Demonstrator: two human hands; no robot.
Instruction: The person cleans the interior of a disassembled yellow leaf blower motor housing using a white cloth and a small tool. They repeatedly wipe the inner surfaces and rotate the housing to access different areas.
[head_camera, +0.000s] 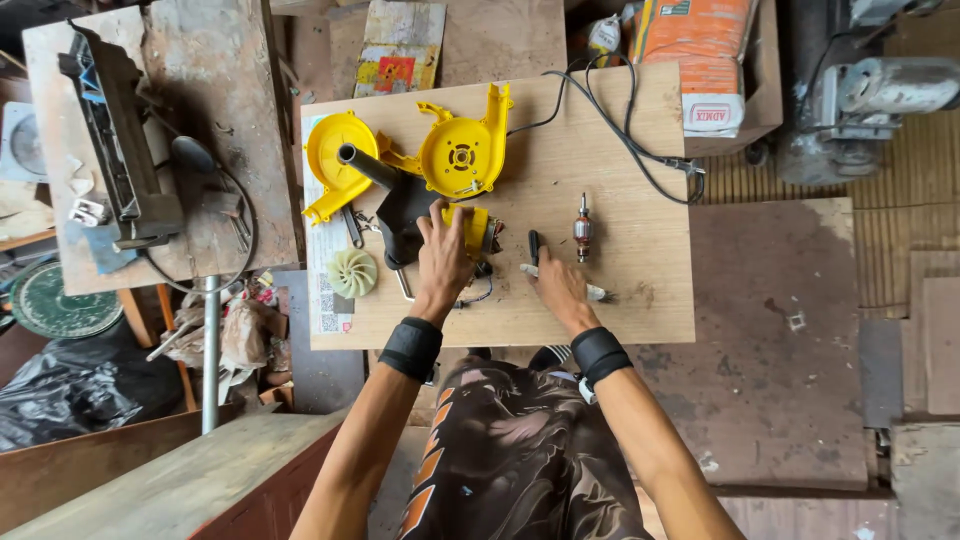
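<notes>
A: What was each hand on?

B: The left hand (443, 255) was closed over a small yellow motor housing (470, 232) near the middle of the wooden board (640, 300), pressing it down, I'd judge to steady it. The right hand (560, 290) lay flat on the board over a metal tool (598, 293); its fingers reached toward a dark-handled screwdriver (534, 246). Whether it actually gripped either, I could not tell.

A: And close around that?

B: A motor armature (583, 232) lay just to the right of the screwdriver, apart from the housing. A black nozzle (385, 190) sat to the left, touching the housing area. Behind it were two yellow shell halves (463, 150) lying open side up, and a pale fan wheel (352, 272) rested on a printed paper sheet (325, 290). The parts looked spread out so each stayed within reach.

A: Further out?

B: A black power cord (620, 130) looped across the back of the board. A second worn bench (220, 120) stood to the left with a dark tool on it.
</notes>
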